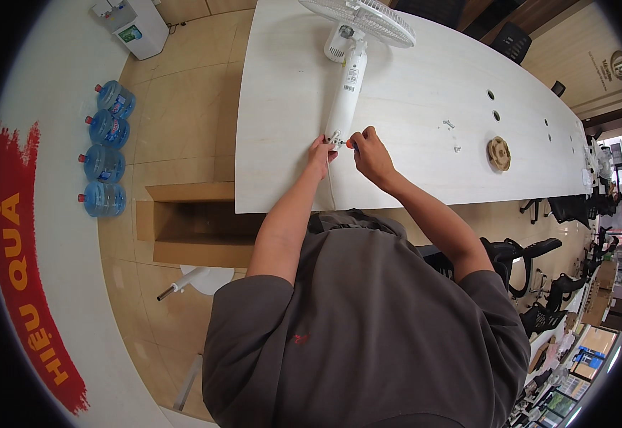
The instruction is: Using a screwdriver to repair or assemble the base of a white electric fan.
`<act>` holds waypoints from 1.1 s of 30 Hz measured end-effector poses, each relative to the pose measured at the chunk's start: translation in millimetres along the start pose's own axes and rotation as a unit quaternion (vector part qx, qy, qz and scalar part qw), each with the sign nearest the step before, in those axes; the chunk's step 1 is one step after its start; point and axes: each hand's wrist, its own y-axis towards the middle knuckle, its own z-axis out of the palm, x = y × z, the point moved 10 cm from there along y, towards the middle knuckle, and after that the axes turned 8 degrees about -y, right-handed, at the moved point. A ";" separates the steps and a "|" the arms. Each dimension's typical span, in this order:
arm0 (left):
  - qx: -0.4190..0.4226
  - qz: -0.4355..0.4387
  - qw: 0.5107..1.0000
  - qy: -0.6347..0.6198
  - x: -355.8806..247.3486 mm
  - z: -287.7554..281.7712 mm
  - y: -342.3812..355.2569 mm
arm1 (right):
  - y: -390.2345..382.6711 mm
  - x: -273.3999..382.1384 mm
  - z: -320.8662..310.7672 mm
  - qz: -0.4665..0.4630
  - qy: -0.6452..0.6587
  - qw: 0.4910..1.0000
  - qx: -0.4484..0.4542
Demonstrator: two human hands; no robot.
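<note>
A white standing fan (347, 78) lies flat on the long pale table (411, 143), its round grille head at the far end and its pole end pointing at me. My left hand (321, 151) grips the bottom end of the pole. My right hand (368, 151) pinches a small tool with an orange tip against that same end. A thin white cord runs from the pole toward the table's near edge.
Small screws (451, 125) and a round tan disc (498, 153) lie to the right on the table. An open cardboard box (193, 225) and a white fan base (204, 278) sit on the floor at left, beyond several blue water jugs (104, 160). Office chairs (532, 257) stand at right.
</note>
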 end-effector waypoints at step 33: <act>-0.011 -0.006 1.000 0.010 1.2 1.8 1.8 | 10.3 -21.2 14.0 0.098 -0.114 0.983 0.108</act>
